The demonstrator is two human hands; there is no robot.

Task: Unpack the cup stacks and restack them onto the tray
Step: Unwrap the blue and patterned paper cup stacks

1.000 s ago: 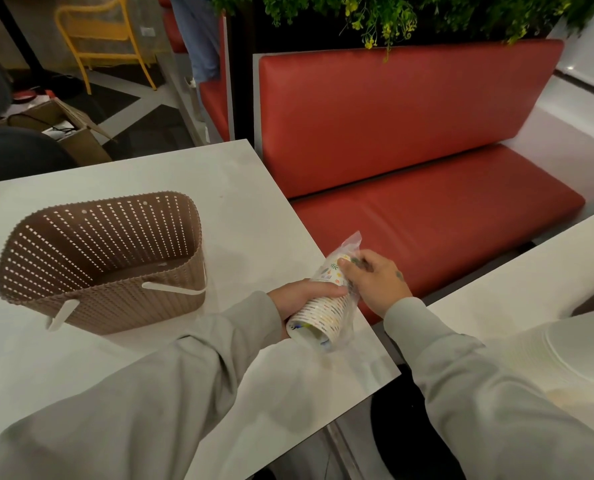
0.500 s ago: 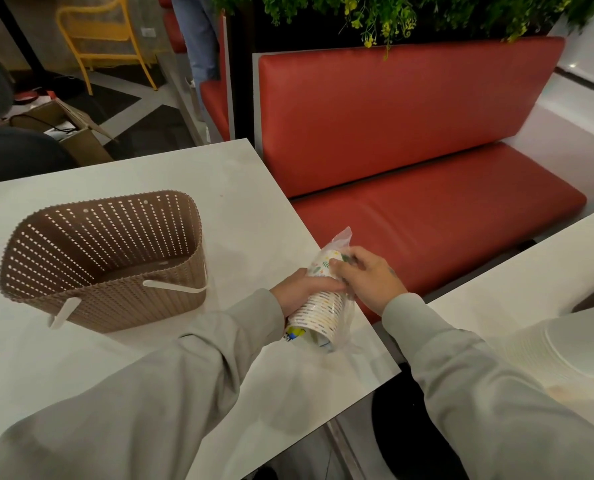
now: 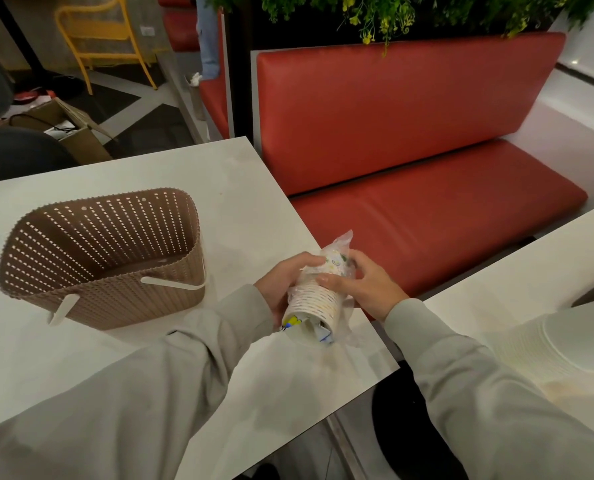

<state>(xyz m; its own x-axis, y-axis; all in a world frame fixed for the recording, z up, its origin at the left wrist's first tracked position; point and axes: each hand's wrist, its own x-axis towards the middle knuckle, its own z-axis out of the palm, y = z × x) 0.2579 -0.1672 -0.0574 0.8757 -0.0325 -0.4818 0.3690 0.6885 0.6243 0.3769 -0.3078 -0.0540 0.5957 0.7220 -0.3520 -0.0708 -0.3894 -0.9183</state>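
Gripping the cup stack at centre frame, the left hand wraps its left side. The right hand pinches the clear wrap with thumb and curled fingers. I cannot read the coloured print on the cups; it is too small. The stack is held tilted over the white table, open mouth toward me. At left I see a brown perforated basket, only its walls and floor showing. At lower right lies a white stack.
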